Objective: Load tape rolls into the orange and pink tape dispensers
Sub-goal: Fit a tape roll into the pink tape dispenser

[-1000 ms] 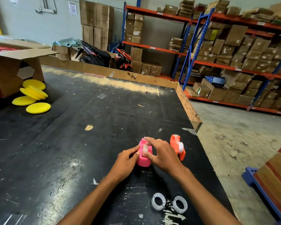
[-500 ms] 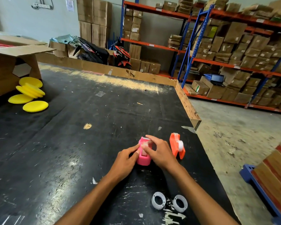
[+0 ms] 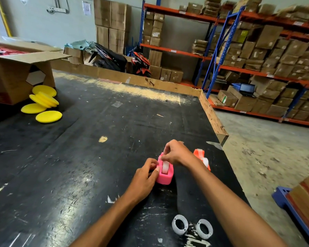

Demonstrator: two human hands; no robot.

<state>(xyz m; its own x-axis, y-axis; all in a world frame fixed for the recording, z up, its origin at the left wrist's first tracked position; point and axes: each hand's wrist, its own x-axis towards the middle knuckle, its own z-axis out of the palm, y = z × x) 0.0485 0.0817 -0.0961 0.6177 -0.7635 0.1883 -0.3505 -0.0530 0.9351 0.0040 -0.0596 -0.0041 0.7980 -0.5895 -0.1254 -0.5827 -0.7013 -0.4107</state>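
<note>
Only one view here, the head camera, so it's all taken from there.

The pink dispenser (image 3: 165,172) is kept standing on the black bench (image 3: 78,157), close to the right edge and well within reach. It's steadied from the left side by the left hand (image 3: 144,177), with the thumb and fingers pressed against the pink body, probably so it can't slide while the tape is being fiddled with. A whitish tape roll (image 3: 165,167) can already be seen seated in the slot.

The right hand (image 3: 175,154) is held over the front top of the dispenser, its grip pinched together on what looks like the loose tape end. The strip itself is too small and blurred to be made out properly, so that part is a guess. It's likely being drawn toward the cutter.

The orange dispenser (image 3: 201,158) is parked just beside the pink one, to the right, partly hidden by the right wrist. Something white shows in it, so it seems to be loaded too.

Two white rings (image 3: 179,224) are left lying flat near the bench's front edge, apart from both dispensers. Whether these are spare rolls or empty cores can't be told.
</note>
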